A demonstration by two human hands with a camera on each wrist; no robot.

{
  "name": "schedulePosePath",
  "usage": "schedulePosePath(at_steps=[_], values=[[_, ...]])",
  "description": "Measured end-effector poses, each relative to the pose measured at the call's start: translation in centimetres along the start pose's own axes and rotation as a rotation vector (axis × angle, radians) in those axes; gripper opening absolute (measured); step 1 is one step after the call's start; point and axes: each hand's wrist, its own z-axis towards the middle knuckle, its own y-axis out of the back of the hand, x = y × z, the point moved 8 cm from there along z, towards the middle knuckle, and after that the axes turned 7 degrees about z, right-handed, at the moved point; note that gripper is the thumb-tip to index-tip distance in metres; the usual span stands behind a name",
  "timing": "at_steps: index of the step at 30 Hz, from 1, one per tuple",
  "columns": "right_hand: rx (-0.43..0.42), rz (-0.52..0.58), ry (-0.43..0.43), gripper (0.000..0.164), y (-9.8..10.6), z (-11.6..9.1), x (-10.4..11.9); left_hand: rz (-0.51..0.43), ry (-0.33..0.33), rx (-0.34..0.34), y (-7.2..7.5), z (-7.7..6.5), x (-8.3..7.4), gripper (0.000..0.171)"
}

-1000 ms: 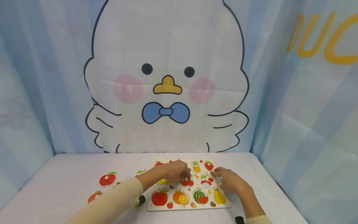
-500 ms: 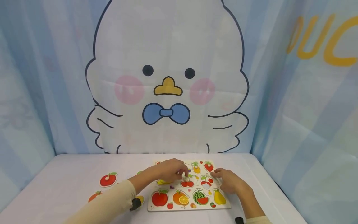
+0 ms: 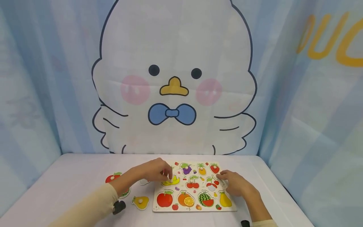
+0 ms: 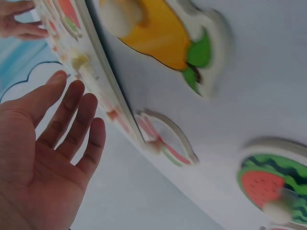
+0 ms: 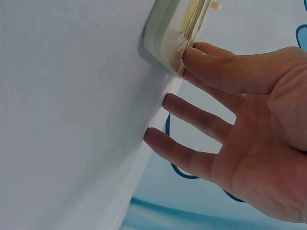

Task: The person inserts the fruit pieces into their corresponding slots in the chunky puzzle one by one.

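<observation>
My left hand (image 3: 155,170) hovers over the left side of a white fruit puzzle board (image 3: 181,191), fingertips by the banana piece (image 3: 174,180). Nothing shows between its loosely bent fingers (image 4: 86,115) in the left wrist view. My right hand (image 3: 235,183) stays at the board's right edge. In the right wrist view, its thumb and forefinger touch the board's corner (image 5: 165,43) while the other fingers (image 5: 182,153) stretch out straight. The cherry piece (image 3: 193,184) lies mid-board. Grapes (image 3: 186,169), a pineapple (image 3: 201,170) and a strawberry (image 3: 214,169) fill the back row.
Left of the board lie loose knobbed pieces: a yellow pear (image 3: 141,202), a watermelon (image 4: 261,184) and a red fruit (image 3: 111,177) partly behind my forearm. A pale piece with red markings (image 4: 180,151) lies close beside the board. A printed curtain (image 3: 175,135) hangs behind the table.
My left hand has let go of the cherry piece, lifted and moved left to over the banana. The pear piece has come out from behind my sleeve. The right hand keeps its place.
</observation>
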Motion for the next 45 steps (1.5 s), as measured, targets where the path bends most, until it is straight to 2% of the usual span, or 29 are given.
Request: schedulePosePath(at_steps=[18,26,30,38,45], values=[[-0.016,0.0,0.001,0.056,0.1,-0.1,0.0,-0.002,0.159,-0.039,0.0,-3.0,5.9,0.019],[-0.016,-0.013,0.017,0.057,0.1,0.0,0.1,-0.063,0.215,-0.024,-0.2,-3.6,6.8,0.017],[-0.017,-0.013,0.012,0.057,0.0,0.0,0.0,-0.096,0.239,-0.04,-0.1,-3.8,6.9,0.019],[-0.021,-0.005,0.013,0.056,0.1,0.0,0.0,-0.091,0.302,-0.035,0.2,-4.3,7.5,0.016],[-0.015,0.005,0.002,0.056,-0.1,0.2,-0.2,-0.133,0.309,-0.051,0.3,-4.7,7.7,0.013]])
